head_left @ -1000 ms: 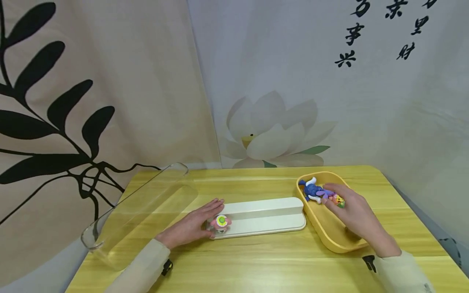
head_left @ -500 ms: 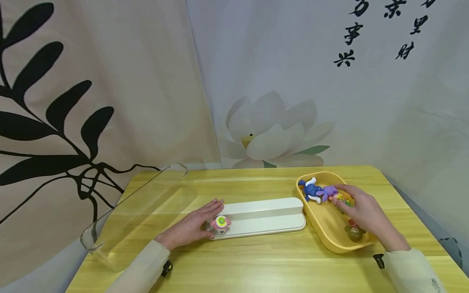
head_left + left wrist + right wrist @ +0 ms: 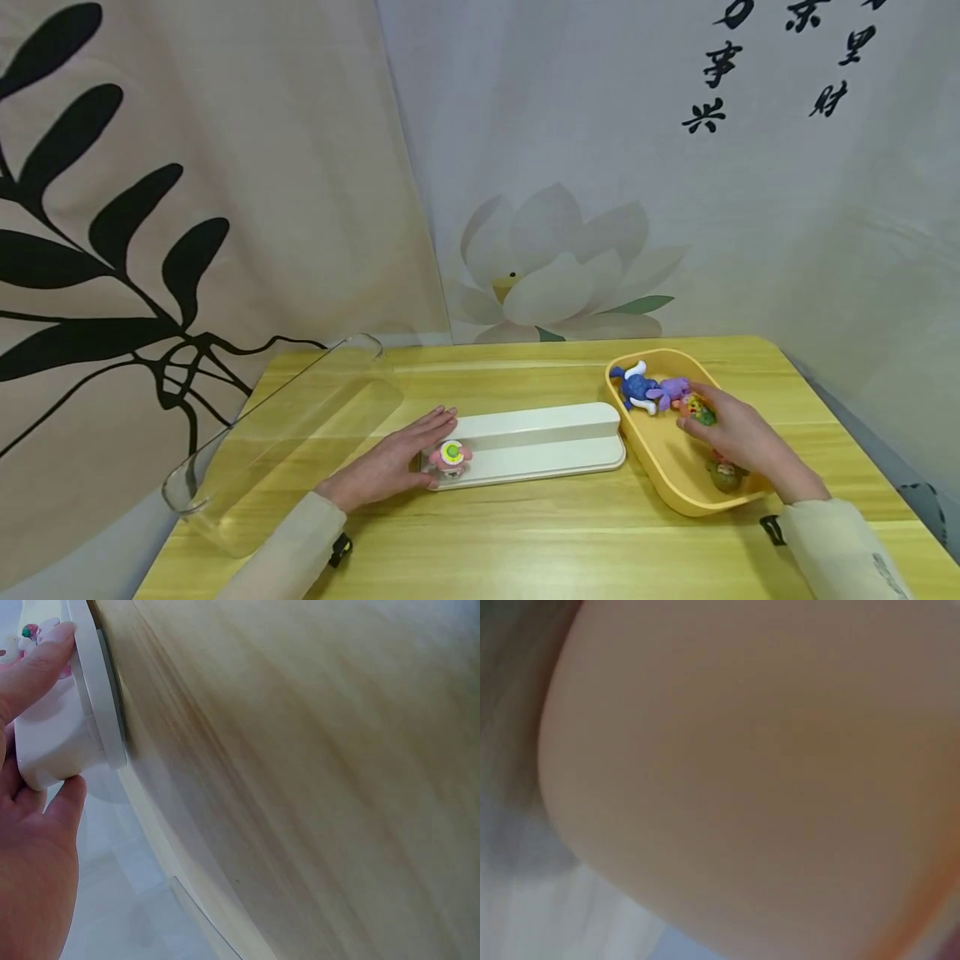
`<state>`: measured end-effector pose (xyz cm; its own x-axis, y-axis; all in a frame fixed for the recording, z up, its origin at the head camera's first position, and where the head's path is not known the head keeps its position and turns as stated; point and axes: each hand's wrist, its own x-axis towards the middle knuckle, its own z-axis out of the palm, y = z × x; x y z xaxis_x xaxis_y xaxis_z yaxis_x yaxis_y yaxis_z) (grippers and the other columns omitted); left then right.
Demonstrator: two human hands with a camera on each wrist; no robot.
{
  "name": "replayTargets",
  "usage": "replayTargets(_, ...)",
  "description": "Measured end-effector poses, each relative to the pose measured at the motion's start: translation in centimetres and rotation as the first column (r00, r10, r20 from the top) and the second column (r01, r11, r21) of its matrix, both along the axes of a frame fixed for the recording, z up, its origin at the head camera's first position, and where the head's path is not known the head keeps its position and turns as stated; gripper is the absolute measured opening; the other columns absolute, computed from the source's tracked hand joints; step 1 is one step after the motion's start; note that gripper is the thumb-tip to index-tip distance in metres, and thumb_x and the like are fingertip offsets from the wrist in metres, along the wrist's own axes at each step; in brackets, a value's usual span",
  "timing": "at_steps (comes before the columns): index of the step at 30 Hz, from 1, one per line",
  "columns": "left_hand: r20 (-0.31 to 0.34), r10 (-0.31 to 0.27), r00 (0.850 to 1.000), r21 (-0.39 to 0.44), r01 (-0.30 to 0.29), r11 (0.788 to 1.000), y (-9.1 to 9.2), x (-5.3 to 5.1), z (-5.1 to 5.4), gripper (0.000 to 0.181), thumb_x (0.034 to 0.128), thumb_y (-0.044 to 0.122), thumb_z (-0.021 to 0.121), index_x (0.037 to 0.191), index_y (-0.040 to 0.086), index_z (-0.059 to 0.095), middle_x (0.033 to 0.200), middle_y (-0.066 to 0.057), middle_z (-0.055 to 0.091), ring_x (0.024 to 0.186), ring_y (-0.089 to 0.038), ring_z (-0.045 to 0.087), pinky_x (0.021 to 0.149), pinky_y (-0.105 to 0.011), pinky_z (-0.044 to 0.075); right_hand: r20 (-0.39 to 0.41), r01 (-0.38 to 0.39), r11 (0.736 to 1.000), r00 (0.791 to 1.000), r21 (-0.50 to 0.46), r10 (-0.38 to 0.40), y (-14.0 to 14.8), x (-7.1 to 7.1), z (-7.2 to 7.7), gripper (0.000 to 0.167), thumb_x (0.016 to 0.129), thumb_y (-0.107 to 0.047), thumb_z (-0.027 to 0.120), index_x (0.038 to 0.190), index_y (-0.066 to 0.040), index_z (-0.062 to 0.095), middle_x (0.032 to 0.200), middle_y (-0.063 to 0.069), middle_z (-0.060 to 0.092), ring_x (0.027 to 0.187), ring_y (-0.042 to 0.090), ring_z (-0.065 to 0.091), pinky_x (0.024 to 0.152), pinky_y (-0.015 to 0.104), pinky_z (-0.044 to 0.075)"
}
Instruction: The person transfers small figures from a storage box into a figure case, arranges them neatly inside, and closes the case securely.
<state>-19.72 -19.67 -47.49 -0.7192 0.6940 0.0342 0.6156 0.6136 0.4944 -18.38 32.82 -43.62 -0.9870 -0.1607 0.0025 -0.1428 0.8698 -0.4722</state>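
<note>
At the left end of a white two-step display base [image 3: 542, 454], my left hand [image 3: 390, 458] holds the base between thumb and fingers. A pink figurine [image 3: 452, 457] with a yellow, white and green round top stands on the lower step beside that hand. In the left wrist view, my left hand [image 3: 34, 847] touches the end of the base [image 3: 56, 742]. Inside the yellow tray [image 3: 678, 490], my right hand [image 3: 738, 429] pinches a small yellow-and-green figurine [image 3: 697, 408]. The right wrist view is filled by blurred skin.
A blue-and-white figurine [image 3: 637, 388] and a purple figurine [image 3: 669, 392] lie at the tray's far end. Partly under the right hand is an olive-brown figurine [image 3: 725, 477]. A clear rounded cover [image 3: 285, 442] lies on the wooden table [image 3: 480, 542] at the left.
My right hand has shifted right, off the purple figurine, and its fingers have come round the yellow-and-green one. The olive-brown figurine has come into view. My left hand stays on the base.
</note>
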Motion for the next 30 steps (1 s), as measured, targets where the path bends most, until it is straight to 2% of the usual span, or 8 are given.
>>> replayTargets(5, 0.003, -0.001, 1.0, -0.003, 0.001, 1.0, -0.2, 0.1, 0.1, 0.098, 0.083, 0.02, 0.086, 0.163, 0.008, 0.03, 0.172, -0.008, 0.019, 0.158, -0.028, 0.017, 0.124, -0.05, 0.024, 0.047, 0.009, 0.999, 0.999, -0.032, -0.007, -0.3, -0.1, -0.5, 0.077, 0.1, -0.03, 0.068, 0.148, 0.02, 0.035, 0.14, 0.046, 0.048, 0.127, 0.063, 0.047, 0.103, 0.073, 0.043)
replayTargets(11, 0.0, -0.016, 1.0, 0.005, 0.016, 1.0, -0.1, -0.1, 0.1, 0.098, 0.0837, 0.02, 0.086, 0.163, 0.01, 0.029, 0.172, -0.011, 0.019, 0.158, -0.027, 0.016, 0.124, -0.051, 0.024, 0.007, -0.006, 1.0, 1.0, -0.029, 0.006, -0.3, 0.3, -0.3, 0.07, 0.1, -0.029, 0.069, 0.144, 0.019, 0.043, 0.138, 0.043, 0.051, 0.125, 0.062, 0.049, 0.101, 0.073, 0.044)
replayTargets(15, 0.011, -0.013, 1.0, 0.013, 0.013, 1.0, -0.1, 0.0, 0.1, 0.098, 0.0832, 0.02, 0.086, 0.163, 0.009, 0.029, 0.171, -0.011, 0.019, 0.158, -0.027, 0.016, 0.124, -0.05, 0.024, -0.017, -0.03, 0.998, 0.999, -0.056, 0.029, -0.3, 0.4, -0.2, 0.062, 0.1, -0.029, 0.069, 0.14, 0.015, 0.052, 0.136, 0.036, 0.058, 0.121, 0.056, 0.057, 0.097, 0.067, 0.05)
replayTargets(19, 0.012, -0.01, 1.0, 0.008, 0.01, 1.0, -0.2, 0.0, 0.0, 0.099, 0.083, 0.019, 0.086, 0.163, 0.009, 0.029, 0.171, -0.011, 0.019, 0.158, -0.027, 0.016, 0.124, -0.05, 0.024, 0.006, -0.003, 0.997, 1.0, -0.072, 0.003, -0.1, 0.1, -0.2, 0.059, 0.101, -0.028, 0.068, 0.141, 0.014, 0.052, 0.131, 0.034, 0.063, 0.113, 0.048, 0.063, 0.091, 0.06, 0.055)
replayTargets(23, 0.016, -0.01, 1.0, 0.006, 0.01, 1.0, -0.2, 0.1, -0.1, 0.099, 0.0833, 0.019, 0.086, 0.163, 0.008, 0.029, 0.172, -0.009, 0.019, 0.158, -0.027, 0.016, 0.124, -0.05, 0.023, 0.044, 0.037, 0.998, 0.998, -0.059, -0.034, 0.1, -0.2, -0.4, 0.06, 0.103, -0.027, 0.065, 0.142, 0.015, 0.049, 0.131, 0.037, 0.061, 0.11, 0.048, 0.062, 0.092, 0.065, 0.052)
replayTargets(27, 0.014, -0.002, 1.0, 0.009, 0.002, 1.0, -0.1, 0.0, -0.1, 0.097, 0.0839, 0.019, 0.086, 0.163, 0.008, 0.03, 0.172, -0.007, 0.02, 0.158, -0.026, 0.016, 0.125, -0.05, 0.024, 0.039, 0.053, 0.998, 0.998, -0.04, -0.051, 0.2, -0.5, -0.5, 0.062, 0.106, -0.032, 0.061, 0.143, 0.016, 0.048, 0.132, 0.041, 0.058, 0.11, 0.05, 0.06, 0.094, 0.069, 0.049)
replayTargets(30, 0.012, 0.002, 1.0, 0.006, -0.002, 1.0, -0.1, -0.1, 0.1, 0.097, 0.0843, 0.019, 0.086, 0.163, 0.008, 0.03, 0.172, -0.006, 0.02, 0.158, -0.026, 0.017, 0.125, -0.049, 0.024, 0.027, 0.054, 0.998, 0.998, -0.015, -0.054, 0.1, -0.7, -0.3, 0.062, 0.106, -0.031, 0.061, 0.141, 0.018, 0.047, 0.127, 0.041, 0.06, 0.104, 0.048, 0.062, 0.091, 0.067, 0.051)
